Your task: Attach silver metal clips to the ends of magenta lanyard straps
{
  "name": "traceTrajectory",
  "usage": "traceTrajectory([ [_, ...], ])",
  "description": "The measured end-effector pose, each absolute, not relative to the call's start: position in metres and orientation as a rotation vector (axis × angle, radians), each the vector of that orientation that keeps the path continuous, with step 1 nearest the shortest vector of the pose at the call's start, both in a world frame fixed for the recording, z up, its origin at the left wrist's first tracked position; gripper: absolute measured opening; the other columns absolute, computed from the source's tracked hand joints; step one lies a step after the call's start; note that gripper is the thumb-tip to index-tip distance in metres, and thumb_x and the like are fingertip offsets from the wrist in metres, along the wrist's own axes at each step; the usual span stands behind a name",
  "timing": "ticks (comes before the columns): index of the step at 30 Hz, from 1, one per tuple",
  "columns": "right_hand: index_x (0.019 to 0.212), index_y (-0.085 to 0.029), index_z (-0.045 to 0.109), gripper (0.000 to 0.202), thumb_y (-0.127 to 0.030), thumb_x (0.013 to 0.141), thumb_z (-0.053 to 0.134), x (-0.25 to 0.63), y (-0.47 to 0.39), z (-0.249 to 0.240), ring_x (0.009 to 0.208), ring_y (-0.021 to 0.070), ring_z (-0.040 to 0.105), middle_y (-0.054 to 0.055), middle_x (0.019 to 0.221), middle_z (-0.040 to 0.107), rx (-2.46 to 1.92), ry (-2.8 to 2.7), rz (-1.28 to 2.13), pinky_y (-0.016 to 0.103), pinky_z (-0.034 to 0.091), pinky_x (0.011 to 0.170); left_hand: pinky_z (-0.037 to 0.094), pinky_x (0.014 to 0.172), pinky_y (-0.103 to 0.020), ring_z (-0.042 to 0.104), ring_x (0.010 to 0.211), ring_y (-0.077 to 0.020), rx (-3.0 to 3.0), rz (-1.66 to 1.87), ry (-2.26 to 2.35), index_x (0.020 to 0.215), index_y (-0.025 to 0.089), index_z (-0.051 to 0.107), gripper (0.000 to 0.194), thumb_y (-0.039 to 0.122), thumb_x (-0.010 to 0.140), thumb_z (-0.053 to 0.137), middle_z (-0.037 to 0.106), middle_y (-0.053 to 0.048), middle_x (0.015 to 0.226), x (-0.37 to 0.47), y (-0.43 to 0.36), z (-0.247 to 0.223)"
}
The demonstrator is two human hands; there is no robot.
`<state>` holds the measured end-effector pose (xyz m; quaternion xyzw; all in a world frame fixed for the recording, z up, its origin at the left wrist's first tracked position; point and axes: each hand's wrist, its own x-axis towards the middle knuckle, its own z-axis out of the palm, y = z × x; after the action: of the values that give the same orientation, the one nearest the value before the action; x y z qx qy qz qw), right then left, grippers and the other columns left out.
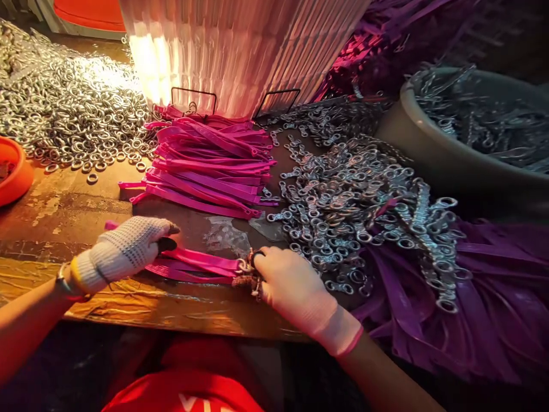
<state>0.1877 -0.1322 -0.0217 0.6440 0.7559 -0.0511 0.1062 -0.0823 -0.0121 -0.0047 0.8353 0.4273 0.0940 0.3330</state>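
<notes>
Flat pink straps lie crosswise near the table's front edge, between my two hands. My left hand, in a white dotted knit glove, is closed over their left part, with a strap end sticking out behind it. The thumb and a finger have dark tips. At the straps' right end my right hand, also gloved, is closed around a small metal link. Its fingers partly hide the link. Just beyond the hands, a pile of similar pink straps lies side by side.
Loose metal rings heap up at the left, near an orange bowl. To the right are piled metal links, purple straps and a large tub of metal parts. A ribbed translucent panel stands behind.
</notes>
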Motion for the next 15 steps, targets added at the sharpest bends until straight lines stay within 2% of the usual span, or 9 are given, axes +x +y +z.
traceTrajectory([
  [2, 0.093, -0.016, 0.071, 0.016, -0.024, 0.087, 0.059, 0.204, -0.118, -0.024, 0.087, 0.0243, 0.062, 0.013, 0.099, 0.071, 1.919, 2.227, -0.061, 0.033, 0.034, 0.067, 0.05, 0.07, -0.026, 0.066, 0.076, -0.0183, 2.022, 0.356, 1.133, 0.104, 0.018, 0.074, 0.03, 0.037, 0.084, 0.061, 0.074, -0.007, 0.091, -0.081, -0.018, -0.009],
  [4, 0.096, -0.014, 0.072, 0.02, -0.016, 0.085, 0.055, 0.222, -0.101, -0.03, 0.096, 0.0279, 0.059, 0.015, 0.108, 0.07, 1.98, 2.157, 0.102, 0.035, 0.036, 0.071, 0.047, 0.055, -0.022, 0.059, 0.058, -0.0127, 1.688, 0.371, 1.111, 0.098, 0.015, 0.072, 0.036, 0.047, 0.088, 0.058, 0.071, -0.006, 0.08, -0.07, -0.029, -0.014],
  [7, 0.091, -0.012, 0.072, 0.024, -0.008, 0.08, 0.051, 0.243, -0.079, -0.048, 0.094, 0.0313, 0.057, 0.018, 0.1, 0.069, 1.978, 2.064, 0.248, 0.038, 0.036, 0.071, 0.029, 0.035, -0.019, 0.043, 0.039, -0.0067, 0.992, 0.265, 0.928, 0.102, 0.013, 0.067, 0.057, 0.065, 0.089, 0.049, 0.067, -0.005, 0.073, -0.051, -0.039, -0.02],
  [9, 0.086, -0.011, 0.072, 0.023, -0.007, 0.077, 0.051, 0.252, -0.071, -0.061, 0.088, 0.0307, 0.057, 0.018, 0.092, 0.068, 1.983, 2.048, 0.266, 0.038, 0.037, 0.069, 0.026, 0.033, -0.018, 0.049, 0.041, -0.0081, 0.671, 0.212, 0.793, 0.108, 0.012, 0.065, 0.066, 0.071, 0.086, 0.048, 0.069, -0.01, 0.084, -0.044, -0.04, -0.022],
  [10, 0.084, -0.011, 0.071, 0.022, -0.007, 0.076, 0.051, 0.256, -0.07, -0.067, 0.085, 0.0304, 0.057, 0.018, 0.089, 0.068, 1.996, 2.056, 0.274, 0.037, 0.037, 0.068, 0.026, 0.032, -0.018, 0.054, 0.044, -0.0098, 0.587, 0.191, 0.751, 0.11, 0.011, 0.065, 0.065, 0.069, 0.084, 0.051, 0.069, -0.012, 0.089, -0.042, -0.039, -0.022],
  [12, 0.082, -0.012, 0.07, 0.022, -0.008, 0.075, 0.05, 0.261, -0.073, -0.074, 0.085, 0.0304, 0.058, 0.017, 0.088, 0.067, 2.046, 2.111, 0.296, 0.038, 0.04, 0.068, 0.027, 0.033, -0.018, 0.058, 0.049, -0.0109, 0.552, 0.177, 0.749, 0.111, 0.01, 0.064, 0.051, 0.052, 0.081, 0.063, 0.069, -0.013, 0.095, -0.043, -0.038, -0.021],
  [15, 0.091, -0.013, 0.068, 0.027, -0.007, 0.074, 0.048, 0.256, -0.086, -0.077, 0.086, 0.0296, 0.06, 0.015, 0.089, 0.068, 2.247, 2.286, 0.258, 0.038, 0.045, 0.07, 0.027, 0.036, -0.015, 0.054, 0.049, -0.0068, 0.672, 0.181, 0.827, 0.113, 0.013, 0.062, 0.038, 0.025, 0.078, 0.066, 0.068, -0.007, 0.088, -0.046, -0.041, -0.019],
])
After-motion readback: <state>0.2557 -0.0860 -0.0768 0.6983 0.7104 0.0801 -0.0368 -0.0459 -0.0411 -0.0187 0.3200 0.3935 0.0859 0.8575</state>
